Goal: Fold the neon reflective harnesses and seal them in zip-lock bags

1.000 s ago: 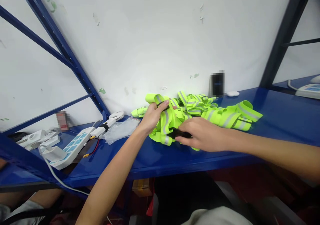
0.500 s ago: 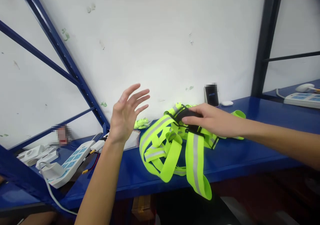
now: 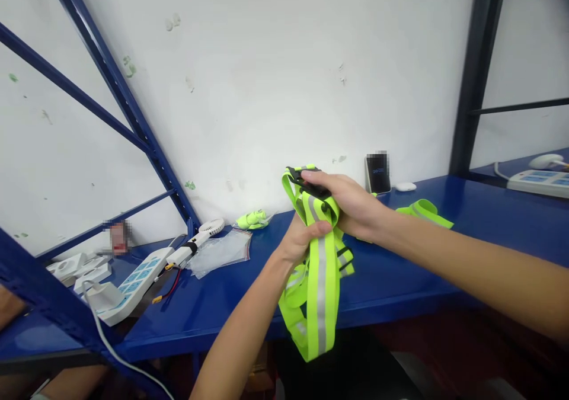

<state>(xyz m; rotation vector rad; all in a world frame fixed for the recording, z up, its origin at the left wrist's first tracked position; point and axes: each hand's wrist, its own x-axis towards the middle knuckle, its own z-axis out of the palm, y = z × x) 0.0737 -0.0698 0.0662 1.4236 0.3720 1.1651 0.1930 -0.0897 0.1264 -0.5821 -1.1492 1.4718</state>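
Note:
A fluorescent yellow-green reflective strap harness [image 3: 323, 293] with grey stripes and black buckles hangs from both my hands over the front of the blue table. My right hand [image 3: 351, 201] is closed on its top, at the black buckle part [image 3: 316, 186]. Just below, my left hand [image 3: 300, 237] grips the strap, thumb across the front and the other fingers hidden behind the webbing. The strap's loops droop past the table edge. Another piece of the yellow-green strap [image 3: 424, 210] lies on the table to the right; whether it joins the harness is hidden.
On the blue table [image 3: 400, 264] lie a clear plastic bag [image 3: 222, 252], a folded yellow-green bundle [image 3: 252, 219], a small white fan [image 3: 212, 228] and a white power strip [image 3: 137, 284]. A phone-like device [image 3: 377, 173] and white case [image 3: 405, 186] stand by the wall. Blue posts frame the left.
My left hand has come from open in the air to the right and taken hold of the strap. My right hand has drawn the harness slightly left and up, gathering its loops together.

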